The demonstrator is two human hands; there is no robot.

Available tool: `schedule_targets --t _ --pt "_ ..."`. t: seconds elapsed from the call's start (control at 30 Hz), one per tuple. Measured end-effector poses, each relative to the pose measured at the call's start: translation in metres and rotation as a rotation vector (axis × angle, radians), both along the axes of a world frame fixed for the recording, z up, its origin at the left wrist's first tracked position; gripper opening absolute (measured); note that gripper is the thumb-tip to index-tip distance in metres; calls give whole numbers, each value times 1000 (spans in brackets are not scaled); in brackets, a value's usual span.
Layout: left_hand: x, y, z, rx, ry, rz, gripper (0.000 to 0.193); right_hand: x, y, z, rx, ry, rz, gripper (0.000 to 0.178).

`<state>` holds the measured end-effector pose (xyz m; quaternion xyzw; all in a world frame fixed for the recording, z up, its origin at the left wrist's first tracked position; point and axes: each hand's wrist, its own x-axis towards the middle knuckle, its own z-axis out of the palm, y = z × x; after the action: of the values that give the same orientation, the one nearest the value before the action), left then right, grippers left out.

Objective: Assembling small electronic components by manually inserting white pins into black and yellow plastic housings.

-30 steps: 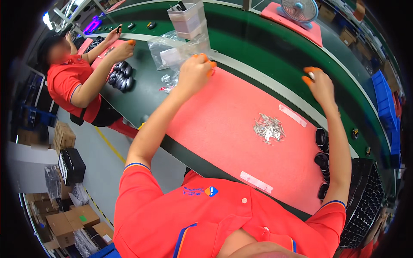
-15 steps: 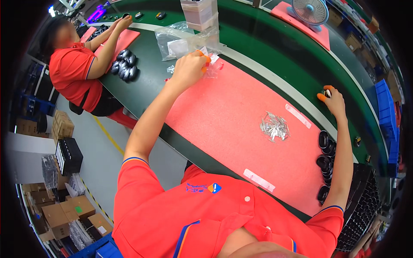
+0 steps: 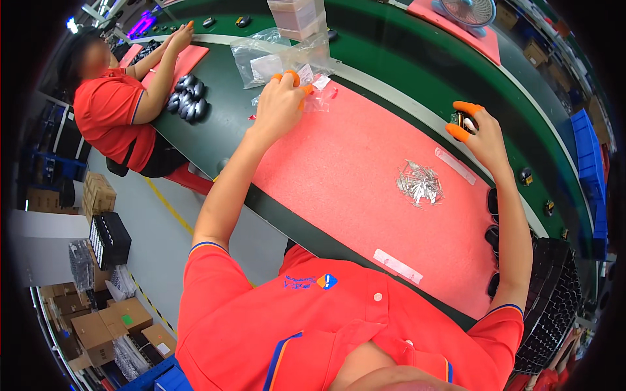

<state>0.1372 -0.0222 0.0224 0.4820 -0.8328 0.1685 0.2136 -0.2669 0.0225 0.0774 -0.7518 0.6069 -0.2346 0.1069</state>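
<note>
Right hand [image 3: 484, 138] around small dark part [image 3: 465, 121]

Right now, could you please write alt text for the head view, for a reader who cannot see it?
A person in a red shirt reaches over a red mat: the left hand touches small clear plastic bags, and the right hand pinches a small dark part. A pile of metal pieces lies between them.
</note>
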Motion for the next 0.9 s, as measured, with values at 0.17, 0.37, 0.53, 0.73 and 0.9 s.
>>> schedule_targets --t 0.17,0.37,0.53,0.73,0.9 --pt "-1 -8 -11 36 234 -32 17 13 9 5 -16 -31 40 46" --pt "-11 -8 -3 -28 237 38 27 24 15 6 -41 -62 102 46" --pt "-18 3 13 -67 252 10 28 36 18 5 28 -198 122 46" --pt "0 0 7 56 246 -48 28 61 20 -15 26 -207 228 44" --pt "0 3 18 16 118 -34 37 66 19 -26 -91 -171 284 44"
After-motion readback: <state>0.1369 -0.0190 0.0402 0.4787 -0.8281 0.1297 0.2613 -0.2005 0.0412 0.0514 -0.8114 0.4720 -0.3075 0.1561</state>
